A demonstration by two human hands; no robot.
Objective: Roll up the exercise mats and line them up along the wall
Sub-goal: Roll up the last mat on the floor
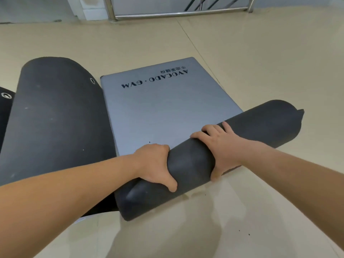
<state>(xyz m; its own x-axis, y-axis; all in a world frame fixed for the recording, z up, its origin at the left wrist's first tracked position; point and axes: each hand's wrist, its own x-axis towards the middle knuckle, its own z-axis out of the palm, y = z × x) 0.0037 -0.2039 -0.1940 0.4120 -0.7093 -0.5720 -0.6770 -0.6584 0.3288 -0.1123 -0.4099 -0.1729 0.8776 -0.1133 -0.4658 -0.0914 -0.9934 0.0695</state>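
Note:
A grey exercise mat (163, 108) printed AVOCADO GYM lies on the floor, its near end wound into a thick black roll (251, 127) that runs from lower left to upper right. My left hand (156, 162) wraps over the roll near its left end. My right hand (221, 146) presses on the roll's middle, fingers curled over the top. A black mat (54, 116) with a metal eyelet lies flat to the left, touching the grey mat's edge. Another black mat corner (5, 95) shows at the far left.
Beige tiled floor (260, 53) spreads all around. A steel railing (176, 13) on a low base stands at the far end, with a white wall (33, 8) to its left.

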